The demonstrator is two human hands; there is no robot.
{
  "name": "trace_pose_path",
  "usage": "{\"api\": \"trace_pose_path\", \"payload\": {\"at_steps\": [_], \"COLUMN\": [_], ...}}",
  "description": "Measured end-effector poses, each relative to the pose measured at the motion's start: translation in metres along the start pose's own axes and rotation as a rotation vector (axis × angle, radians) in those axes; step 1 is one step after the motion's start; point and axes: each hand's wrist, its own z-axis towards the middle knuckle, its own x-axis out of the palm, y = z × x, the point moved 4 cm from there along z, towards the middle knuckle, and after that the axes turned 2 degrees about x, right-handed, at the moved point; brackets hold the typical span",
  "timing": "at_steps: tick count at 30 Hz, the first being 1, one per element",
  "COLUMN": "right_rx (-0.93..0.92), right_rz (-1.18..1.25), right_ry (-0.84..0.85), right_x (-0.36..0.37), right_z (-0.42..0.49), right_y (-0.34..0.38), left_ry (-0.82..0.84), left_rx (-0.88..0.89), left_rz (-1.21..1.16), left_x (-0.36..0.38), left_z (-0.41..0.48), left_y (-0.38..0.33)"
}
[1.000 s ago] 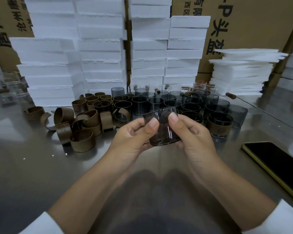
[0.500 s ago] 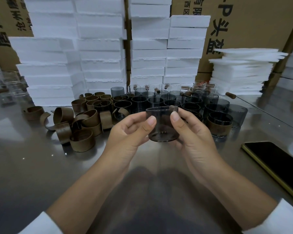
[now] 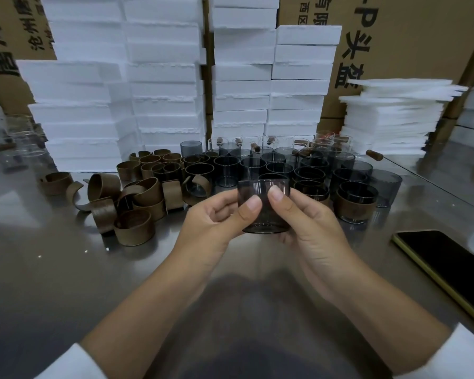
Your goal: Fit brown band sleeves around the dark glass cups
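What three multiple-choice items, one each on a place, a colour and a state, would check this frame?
1. Where is the heap of loose brown bands relative to the standing cups?
A. to their right
B. to their left
C. stacked on top of them

2. What colour are the stacked foam blocks?
A. white
B. red
C. green

3. The held cup is:
A. banded
B. lying down
C. bare

B: the heap sits left of the cup cluster.
A: every block is white.
C: the left hand and right hand grip it above the table, and no band is round it.
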Motion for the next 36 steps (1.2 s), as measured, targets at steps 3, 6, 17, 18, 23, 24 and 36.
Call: {"api": "trace_pose_path", "payload": {"at_steps": [3,6,17,18,23,24,36], "right_rx": [0.02,0.044,0.097,0.101,0.093,0.09,0.074], "right_rz": [0.063,0.119,0.081,0.058,0.04,0.055,0.1], "right_ry": [0.029,0.052,0.072,0.088,0.074,0.058,-0.071], "right_x": [-0.0011,0.0003,0.0036,0.0046,0.0046,0.0032,0.0009], "right_z": [0.0006,0.0002,0.0008,0.0007,0.0011,0.0017,0.0014], "right_y": [0.0003,0.0012,-0.001,-0.0016,-0.0049,-0.0052,-0.008], "left_ry": [0.032,0.062,0.141,0.133,-0.053,-0.092,-0.054], "left_rx": [-0.04,-0.034,-0.047,-0.05,-0.023,-0.004,-0.036], "left_rz": [-0.044,-0.052,-0.127,-0.124,0.019,0.052,0.036], "left_x": [-0.0014,-0.0005,0.002,0.0016,-0.003,-0.0047,-0.003], "left_z": [0.0012,0.0019,0.002,0.002,0.0034,0.0039,0.002], "left_y": [0.0016,-0.0017,-0.0029,-0.0026,-0.0025,-0.0031,0.0026]}}
